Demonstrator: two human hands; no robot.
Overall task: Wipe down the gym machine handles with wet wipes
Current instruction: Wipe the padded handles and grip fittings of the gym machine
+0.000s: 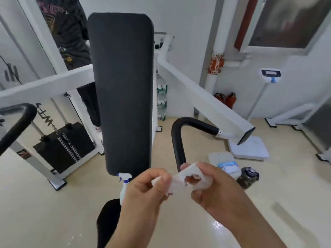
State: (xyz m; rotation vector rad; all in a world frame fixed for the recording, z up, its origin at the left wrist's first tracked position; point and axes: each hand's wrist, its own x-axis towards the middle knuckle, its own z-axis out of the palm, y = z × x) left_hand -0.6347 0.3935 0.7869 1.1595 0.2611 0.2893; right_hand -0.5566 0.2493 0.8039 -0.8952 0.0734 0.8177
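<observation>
Both hands hold 1 wet wipe (188, 179) low in the view, just in front of the lower end of the black back pad (123, 90). The left hand (143, 190) pinches 1 edge of it between thumb and fingertips; the right hand (213, 185) pinches the other side, its grip closed on a bunched fold. The wipe is white, thin and limp, crumpled between the 2 grips rather than spread flat. It looks nearly weightless and probably damp, so it should cling to itself and tear if pulled hard; opening it by the corners and then wrapping it around the bar seems the sensible way to hold it.

The nearer handle (179, 140) rises to the right of the pad, just behind the wipe: a round tube bent into a hook and sleeved in matte black foam or rubber, ending in a chrome collar where it enters the white square-section arm (206, 97). That covering should be slightly soft and grippy, so the wipe will likely drag, not slide. A second black handle (19, 120) curves in to the left of the pad, well apart from the hands.

A spray bottle (125, 183) with a blue-and-white trigger stands just below the pad. A pack of wipes (229, 167) lies on the glossy beige floor (53, 203) right of the pad.
</observation>
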